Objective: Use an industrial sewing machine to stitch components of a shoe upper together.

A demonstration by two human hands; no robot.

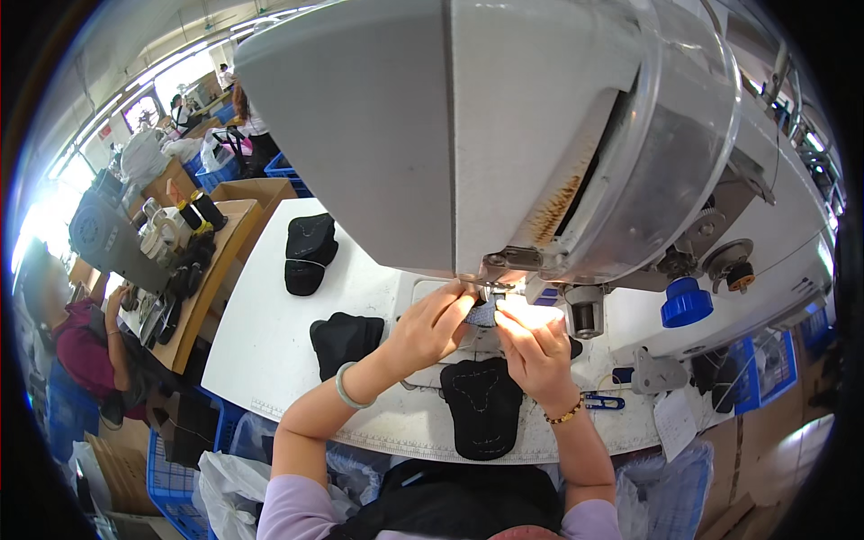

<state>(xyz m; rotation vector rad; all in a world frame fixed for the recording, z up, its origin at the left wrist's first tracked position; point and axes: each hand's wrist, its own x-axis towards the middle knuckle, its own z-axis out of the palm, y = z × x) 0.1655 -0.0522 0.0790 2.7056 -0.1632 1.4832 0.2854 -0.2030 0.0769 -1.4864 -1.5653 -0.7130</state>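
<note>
Under the head of a large white sewing machine [387,135], both my hands meet at the needle area. My left hand [434,326], with a pale bangle on the wrist, pinches the left side of a small grey-blue patterned fabric piece [481,314]. My right hand [537,353], wearing a beaded bracelet, has its fingertips pressed on the right side of the same piece. The needle itself is hard to make out in the glare. Just below my hands lies a black padded piece [481,409], tongue-shaped with light stitching.
Stacked black padded pieces [310,254] and another dark pile [346,344] lie on the white table [256,333]. Blue-handled thread snips [603,402] and a paper slip [675,419] are at right. A blue knob [686,302] juts from the machine. A co-worker [90,346] sits at left.
</note>
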